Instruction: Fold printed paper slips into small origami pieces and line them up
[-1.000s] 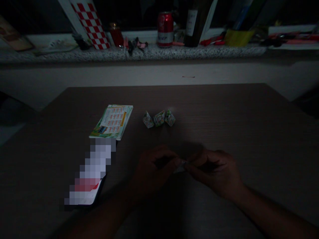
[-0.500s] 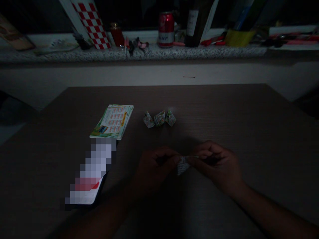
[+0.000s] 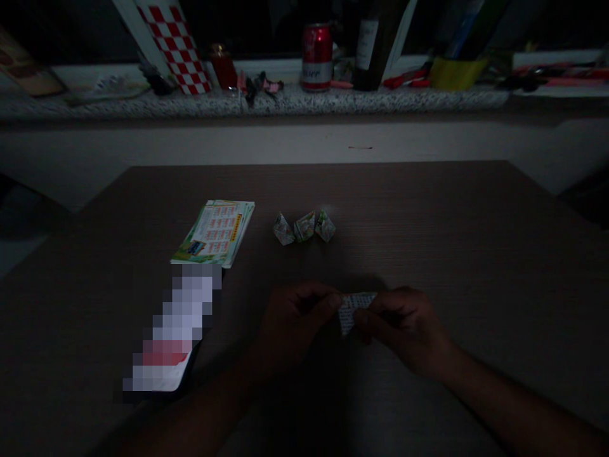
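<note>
A small triangular piece of folded printed paper is held up between my two hands, its point facing down. My left hand pinches its upper left corner between thumb and fingers. On the other side, my right hand has thumb and fingers closed on its right slanting edge. Beyond the hands, three folded paper shapes stand in a row on the table: a left one, a middle one and a right one. Dim light hides the finer folds.
On the left of the wooden table lies a stack of printed calendar cards, touching or close to a phone with a blurred screen. Along the granite sill stand a red can, a dark bottle and a checkered container.
My right hand has shifted its hold from the top right corner of the paper down to its slanting edge, so more of the printed face shows. My left hand stays nearly in place.
</note>
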Available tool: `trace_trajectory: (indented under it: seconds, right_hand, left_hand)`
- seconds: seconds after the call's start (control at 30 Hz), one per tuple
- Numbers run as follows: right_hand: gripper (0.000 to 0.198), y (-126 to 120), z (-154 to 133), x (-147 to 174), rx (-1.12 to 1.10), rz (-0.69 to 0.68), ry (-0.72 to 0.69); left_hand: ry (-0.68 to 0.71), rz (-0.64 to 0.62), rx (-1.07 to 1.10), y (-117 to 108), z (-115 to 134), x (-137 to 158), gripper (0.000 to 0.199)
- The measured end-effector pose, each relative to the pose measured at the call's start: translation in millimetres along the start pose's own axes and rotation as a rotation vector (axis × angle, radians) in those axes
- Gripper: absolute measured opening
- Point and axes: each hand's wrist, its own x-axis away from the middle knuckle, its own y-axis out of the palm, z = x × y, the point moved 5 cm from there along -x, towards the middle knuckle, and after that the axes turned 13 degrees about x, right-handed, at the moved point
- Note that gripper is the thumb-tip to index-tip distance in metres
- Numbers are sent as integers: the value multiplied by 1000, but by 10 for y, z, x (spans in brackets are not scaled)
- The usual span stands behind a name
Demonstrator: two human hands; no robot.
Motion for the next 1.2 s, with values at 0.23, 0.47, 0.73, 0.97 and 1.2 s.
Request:
trace_trajectory:
  seconds: [0.23,0.47,0.73,0.97,1.2]
  right_hand:
    - [34,-9,-34,4,29,-35,-62]
    - [42,-21,-35,17,142,-38,-105]
    - [48,-22,-10,22,62,-26,-85]
    - [53,-33,15,32,46,-19,-46]
    - [50,7,38,22,22,-99,-120]
  left_hand:
    - [-42,-42,-3,7,-26,-5,17]
    - [-82,-63,8,9,-68,-7,19]
    - [-120,-76,46,23,-90,-2,20]
    - [-140,-105,67,38,-115,-6,20]
    - [-181,-34,136,-10,-140,-33,21]
